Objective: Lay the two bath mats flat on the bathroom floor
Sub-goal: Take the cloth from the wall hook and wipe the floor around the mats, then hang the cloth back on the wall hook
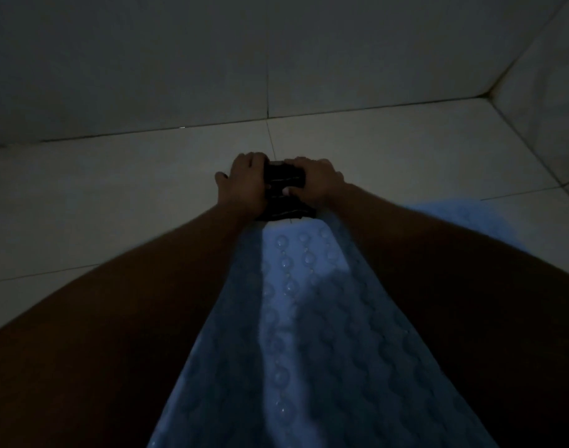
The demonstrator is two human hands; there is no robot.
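Left forearm, right forearm: both bare from lower frame edge to wrist. Broad near camera, tapering toward wrists under wide-angle lens. Left hand, right hand: bare, backs rounded, knuckles faintly ridged. Fingers look short in this view. Right thumbnail: small pale patch, catching light. Dim light hides finer skin detail.
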